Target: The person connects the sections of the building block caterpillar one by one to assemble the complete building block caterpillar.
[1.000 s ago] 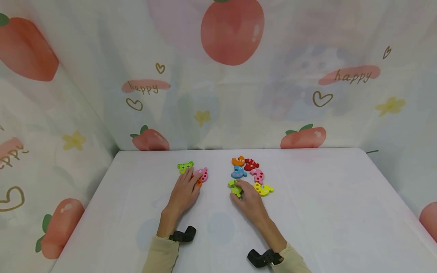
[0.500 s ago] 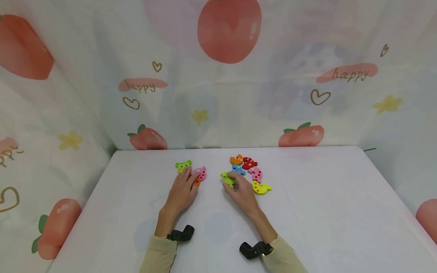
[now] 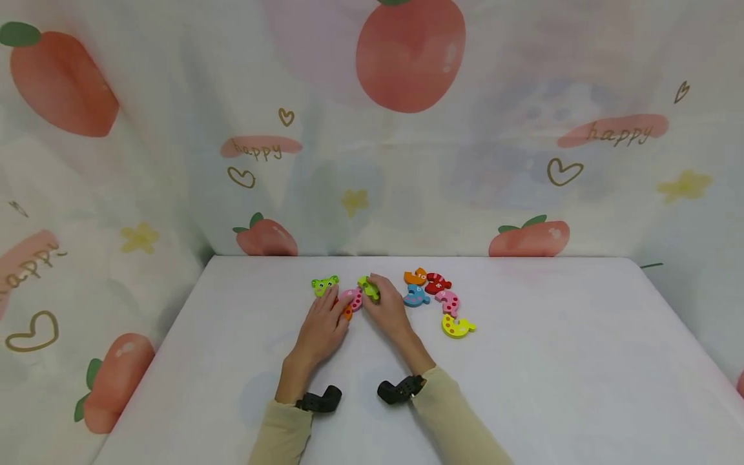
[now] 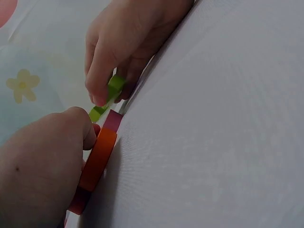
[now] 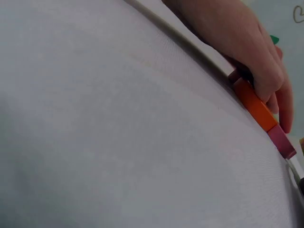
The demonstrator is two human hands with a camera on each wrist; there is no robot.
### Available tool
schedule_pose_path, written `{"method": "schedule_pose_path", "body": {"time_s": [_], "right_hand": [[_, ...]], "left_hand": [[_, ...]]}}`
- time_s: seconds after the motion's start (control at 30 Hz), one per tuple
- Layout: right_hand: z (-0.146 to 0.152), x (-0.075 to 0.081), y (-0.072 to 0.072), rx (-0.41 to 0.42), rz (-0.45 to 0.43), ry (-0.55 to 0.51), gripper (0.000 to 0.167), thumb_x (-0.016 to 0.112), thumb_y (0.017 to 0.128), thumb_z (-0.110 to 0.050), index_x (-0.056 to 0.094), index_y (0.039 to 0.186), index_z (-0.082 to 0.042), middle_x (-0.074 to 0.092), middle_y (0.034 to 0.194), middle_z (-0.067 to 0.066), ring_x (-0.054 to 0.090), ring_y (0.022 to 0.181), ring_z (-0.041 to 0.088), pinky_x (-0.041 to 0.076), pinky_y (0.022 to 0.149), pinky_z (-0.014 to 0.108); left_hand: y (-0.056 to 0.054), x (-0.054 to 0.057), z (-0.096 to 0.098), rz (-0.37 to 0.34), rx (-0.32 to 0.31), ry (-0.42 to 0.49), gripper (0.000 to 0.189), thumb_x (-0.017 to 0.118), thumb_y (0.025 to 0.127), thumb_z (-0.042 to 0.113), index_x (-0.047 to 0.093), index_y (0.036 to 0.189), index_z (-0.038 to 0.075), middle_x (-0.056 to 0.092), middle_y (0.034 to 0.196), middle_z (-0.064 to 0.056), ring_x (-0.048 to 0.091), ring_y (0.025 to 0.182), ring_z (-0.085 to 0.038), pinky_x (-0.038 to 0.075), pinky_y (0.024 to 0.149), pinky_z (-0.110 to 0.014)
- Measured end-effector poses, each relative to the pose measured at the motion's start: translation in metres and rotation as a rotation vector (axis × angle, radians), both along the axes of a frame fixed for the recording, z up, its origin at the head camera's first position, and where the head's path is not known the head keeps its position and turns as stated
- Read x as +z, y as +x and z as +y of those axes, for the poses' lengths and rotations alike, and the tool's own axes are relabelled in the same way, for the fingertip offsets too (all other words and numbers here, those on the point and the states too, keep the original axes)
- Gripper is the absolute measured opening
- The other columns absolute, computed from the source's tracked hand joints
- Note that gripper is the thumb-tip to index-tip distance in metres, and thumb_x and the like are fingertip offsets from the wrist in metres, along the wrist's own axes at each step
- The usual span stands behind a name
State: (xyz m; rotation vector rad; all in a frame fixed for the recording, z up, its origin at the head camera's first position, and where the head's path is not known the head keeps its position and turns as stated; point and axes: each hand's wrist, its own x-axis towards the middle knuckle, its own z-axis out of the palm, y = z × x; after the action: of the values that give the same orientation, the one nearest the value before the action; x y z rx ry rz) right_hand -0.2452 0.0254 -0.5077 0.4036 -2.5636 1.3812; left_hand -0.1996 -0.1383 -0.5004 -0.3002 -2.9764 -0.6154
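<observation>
Fingers of the right hand [image 3: 388, 312] pinch a green block [image 3: 369, 289]; those of the left hand [image 3: 321, 328] lie extended, resting on a pink block [image 3: 355, 299] and orange block [image 4: 99, 161], just beside the green one. A fruit-print curtain [image 3: 325, 77] hangs behind the white table [image 3: 558, 361]. Nearby are a yellow animal [image 3: 453, 330], blue animal [image 3: 415, 296], spotted pink animal [image 3: 451, 301], red animal [image 3: 437, 284] and, by the left fingertips, a green frog face [image 3: 323, 286].
</observation>
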Motion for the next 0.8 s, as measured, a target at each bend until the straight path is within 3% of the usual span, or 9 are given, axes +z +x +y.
{"method": "schedule_pose_path", "body": {"time_s": [0.17,0.27,0.8], "right_hand": [[-0.0001,-0.0004,-0.0066,0.056,0.049,0.059,0.036,0.064,0.093,-0.014,0.058,0.126,-0.001,0.055,0.14,0.016,0.051,0.133,0.03,0.04,0.112,0.042],[-0.0004,-0.0004,-0.0067,0.07,0.027,0.087,0.037,0.062,0.094,-0.016,0.056,0.129,-0.003,0.052,0.143,0.013,0.049,0.135,0.028,0.039,0.113,0.042],[-0.0064,0.0,-0.0028,0.075,0.006,0.338,0.043,0.047,0.102,-0.025,0.049,0.142,-0.009,0.044,0.152,0.006,0.041,0.141,0.024,0.036,0.116,0.04]], "left_hand": [[-0.0008,-0.0002,0.0017,-0.008,-0.01,-0.003,0.047,0.041,0.1,0.027,0.044,0.146,0.021,0.026,0.161,-0.01,0.02,0.151,-0.026,0.018,0.123,-0.048],[-0.0008,0.0003,0.0017,-0.008,-0.009,-0.001,0.047,0.041,0.1,0.027,0.044,0.146,0.02,0.026,0.161,-0.009,0.02,0.151,-0.026,0.018,0.123,-0.048],[-0.0012,-0.0027,-0.0002,0.017,-0.015,-0.01,0.047,0.042,0.099,0.025,0.045,0.146,0.021,0.028,0.16,-0.011,0.023,0.151,-0.026,0.019,0.123,-0.047]]}}
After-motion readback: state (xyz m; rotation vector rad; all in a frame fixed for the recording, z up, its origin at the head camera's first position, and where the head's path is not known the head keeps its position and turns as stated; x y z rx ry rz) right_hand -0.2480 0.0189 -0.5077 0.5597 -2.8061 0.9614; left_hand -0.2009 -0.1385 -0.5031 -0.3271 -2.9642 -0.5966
